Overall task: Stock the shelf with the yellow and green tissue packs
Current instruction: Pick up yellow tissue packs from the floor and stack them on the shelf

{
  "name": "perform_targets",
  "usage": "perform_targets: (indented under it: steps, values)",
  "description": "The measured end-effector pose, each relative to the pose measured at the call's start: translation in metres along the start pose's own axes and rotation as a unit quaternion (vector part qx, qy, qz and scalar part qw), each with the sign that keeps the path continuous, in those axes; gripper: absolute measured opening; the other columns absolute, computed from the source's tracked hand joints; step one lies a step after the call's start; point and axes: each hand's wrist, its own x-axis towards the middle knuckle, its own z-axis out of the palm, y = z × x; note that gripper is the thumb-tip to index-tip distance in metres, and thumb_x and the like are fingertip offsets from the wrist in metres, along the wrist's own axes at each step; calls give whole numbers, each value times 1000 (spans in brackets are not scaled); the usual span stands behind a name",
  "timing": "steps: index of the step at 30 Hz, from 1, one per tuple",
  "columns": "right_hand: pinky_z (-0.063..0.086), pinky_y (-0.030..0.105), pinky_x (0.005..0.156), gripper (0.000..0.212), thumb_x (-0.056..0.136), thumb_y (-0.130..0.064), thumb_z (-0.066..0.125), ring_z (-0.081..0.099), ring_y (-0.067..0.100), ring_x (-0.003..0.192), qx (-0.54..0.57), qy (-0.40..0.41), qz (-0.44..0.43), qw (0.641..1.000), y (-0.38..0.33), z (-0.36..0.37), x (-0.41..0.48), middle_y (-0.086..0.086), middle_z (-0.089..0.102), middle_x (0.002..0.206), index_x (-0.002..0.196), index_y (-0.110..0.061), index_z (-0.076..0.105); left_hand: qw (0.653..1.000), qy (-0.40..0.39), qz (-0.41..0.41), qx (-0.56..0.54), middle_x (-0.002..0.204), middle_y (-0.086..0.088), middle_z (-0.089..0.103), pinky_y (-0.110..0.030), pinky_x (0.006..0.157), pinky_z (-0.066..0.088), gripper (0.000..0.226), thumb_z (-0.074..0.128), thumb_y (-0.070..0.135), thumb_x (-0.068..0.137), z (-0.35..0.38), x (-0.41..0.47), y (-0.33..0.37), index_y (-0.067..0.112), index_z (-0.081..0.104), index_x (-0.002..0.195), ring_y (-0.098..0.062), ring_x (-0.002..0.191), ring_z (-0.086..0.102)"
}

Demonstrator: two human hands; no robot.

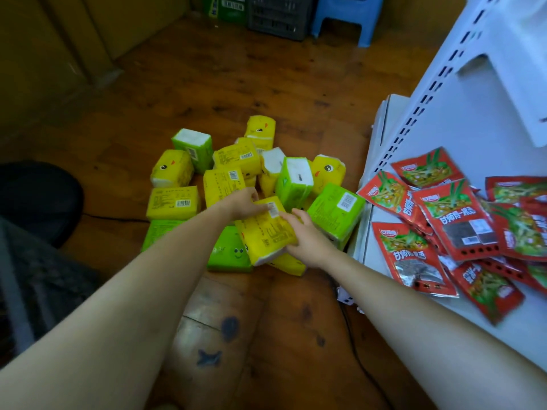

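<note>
1. One yellow tissue pack (266, 232) was held between both hands on top of the pile (225, 184) of yellow and green packs. The pile lay on the wooden floor (266, 84), just beside the white shelf (485, 134).
2. The left hand (241, 202) was curled over the pack's far end, by the barcode. The right hand (307, 238) was closed along its near right edge, thumb on top. How far the fingers reached underneath could not be told.
3. The pack was judged light and soft: thin film round folded paper, easily dented by a hard squeeze (the film looked glossy, so probably a little slippery too).
4. A gentle hold across the two broad faces or the wrapped ends was judged safest. The exposed white paper seen at some packs' ends was better left alone.
5. No tissue pack was seen on the visible part of the shelf, where red snack packets (455, 220) lay scattered, so the stocking was judged barely begun.
</note>
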Motion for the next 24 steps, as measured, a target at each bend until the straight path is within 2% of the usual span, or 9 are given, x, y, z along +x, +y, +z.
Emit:
perform_targets:
  steps: [3,7,9,11,15,18,19,21,24]
  values:
    - [34,34,107,69,87,-5,56,37,28,132,92,62,23,994,-7,-14,5,8,17,152,147,-15,23,993,9,-56,-105,85,-5,47,-28,53,35,34,60,44,87,-12,-6,-5,15,42,87,-15,69,45]
    - [36,40,108,53,86,-11,63,42,29,130,233,147,66,959,-9,-35,11,14,34,144,135,-2,44,961,16,-85,-264,108,-7,51,-29,65,45,39,59,42,88,-26,-18,2,14,44,113,-23,94,52]
    - [36,25,103,46,87,-15,63,45,19,123,257,198,65,944,-10,-47,13,7,46,129,129,-3,50,934,22,-84,-348,121,-11,52,-34,70,49,43,60,41,88,-36,-19,11,17,42,119,-24,95,53]
    - [35,15,90,48,92,-17,57,44,11,114,296,238,68,922,-19,-59,12,2,44,125,137,-11,42,913,31,-81,-399,130,-12,50,-36,67,51,47,58,39,89,-44,-21,24,19,41,128,-25,93,56]
    - [34,21,100,44,97,-27,46,39,16,130,358,271,31,893,-43,-76,14,5,39,143,139,-16,40,866,66,-76,-490,137,-6,47,-37,62,48,43,46,32,97,-52,-23,48,27,36,139,-23,82,56]
    - [33,35,110,53,92,-28,55,36,13,132,434,267,-2,861,-67,-90,15,2,37,145,140,-15,38,833,58,-69,-546,140,-3,42,-48,71,48,47,35,29,102,-57,-26,65,35,21,146,-33,105,56]
    - [28,31,113,60,89,-27,61,31,11,134,416,274,-15,867,-72,-95,14,2,33,145,142,-16,35,824,49,-68,-560,139,-2,43,-51,74,46,48,33,29,102,-59,-28,69,36,17,146,-34,109,55]
    - [17,16,106,69,84,-23,67,21,11,138,342,300,-41,890,-78,-104,13,3,26,146,143,-18,31,825,35,-59,-560,138,-2,46,-50,72,48,45,35,32,101,-61,-33,78,38,23,144,-36,110,56]
    - [15,7,96,60,84,-15,66,20,16,140,306,346,-58,885,-78,-116,11,7,27,144,138,-18,40,888,61,-39,-455,143,-3,44,-45,68,54,47,41,49,88,-66,-29,87,40,43,134,-33,116,53]
